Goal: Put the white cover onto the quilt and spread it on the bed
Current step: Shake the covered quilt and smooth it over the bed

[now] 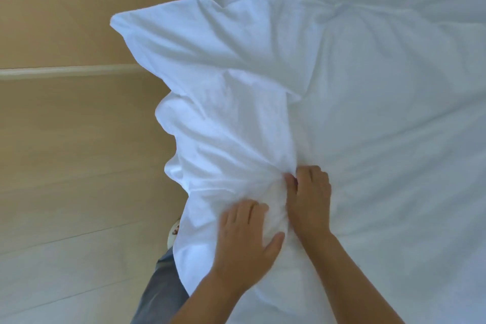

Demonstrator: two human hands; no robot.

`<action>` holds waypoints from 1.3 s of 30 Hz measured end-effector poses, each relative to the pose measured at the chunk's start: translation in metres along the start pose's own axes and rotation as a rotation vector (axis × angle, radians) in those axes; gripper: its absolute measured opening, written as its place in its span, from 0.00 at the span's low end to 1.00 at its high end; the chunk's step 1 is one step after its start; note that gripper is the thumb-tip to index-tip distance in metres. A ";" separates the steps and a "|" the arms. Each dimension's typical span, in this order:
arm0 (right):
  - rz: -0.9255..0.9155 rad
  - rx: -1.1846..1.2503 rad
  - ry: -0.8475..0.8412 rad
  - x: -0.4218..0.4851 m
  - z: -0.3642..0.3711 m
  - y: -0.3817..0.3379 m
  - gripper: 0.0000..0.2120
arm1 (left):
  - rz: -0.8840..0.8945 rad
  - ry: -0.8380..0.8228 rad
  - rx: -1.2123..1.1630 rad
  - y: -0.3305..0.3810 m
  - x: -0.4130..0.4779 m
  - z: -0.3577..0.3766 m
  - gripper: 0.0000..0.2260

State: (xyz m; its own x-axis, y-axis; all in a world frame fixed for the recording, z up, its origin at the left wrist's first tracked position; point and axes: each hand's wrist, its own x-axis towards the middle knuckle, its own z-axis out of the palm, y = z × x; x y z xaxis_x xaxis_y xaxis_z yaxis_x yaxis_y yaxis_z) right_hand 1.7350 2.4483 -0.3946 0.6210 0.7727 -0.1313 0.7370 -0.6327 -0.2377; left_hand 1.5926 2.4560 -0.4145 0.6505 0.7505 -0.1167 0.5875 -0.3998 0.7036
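Observation:
The white cover (226, 102) lies bunched along the left side of the bed (394, 139), its folds hanging over the bed's left edge. A puffed corner of it points up and left. Whether the quilt is inside cannot be told. My left hand (247, 234) lies on a gathered lump of the cover near the bottom, fingers bent over the cloth and thumb spread to the right. My right hand (307, 197) is just right of it, fingers curled and pinching the gathered fabric. The two hands nearly touch.
A white sheet covers the bed to the right and back. A beige wall (79, 21) and light floor (65, 258) lie to the left. My trouser leg (157, 284) and a shoe (173, 231) show beside the bed's edge.

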 end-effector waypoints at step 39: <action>0.044 0.090 -0.057 -0.243 -0.036 0.152 0.19 | 0.152 -0.039 0.261 0.094 -0.279 0.118 0.10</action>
State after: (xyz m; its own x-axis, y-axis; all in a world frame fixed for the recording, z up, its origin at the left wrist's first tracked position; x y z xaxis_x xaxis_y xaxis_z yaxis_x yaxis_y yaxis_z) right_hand 1.7057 2.1623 -0.3639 0.6343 0.7473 -0.1979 0.6807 -0.6612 -0.3154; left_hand 1.5235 2.1467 -0.3986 0.7554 0.6530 -0.0548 0.5828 -0.6313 0.5117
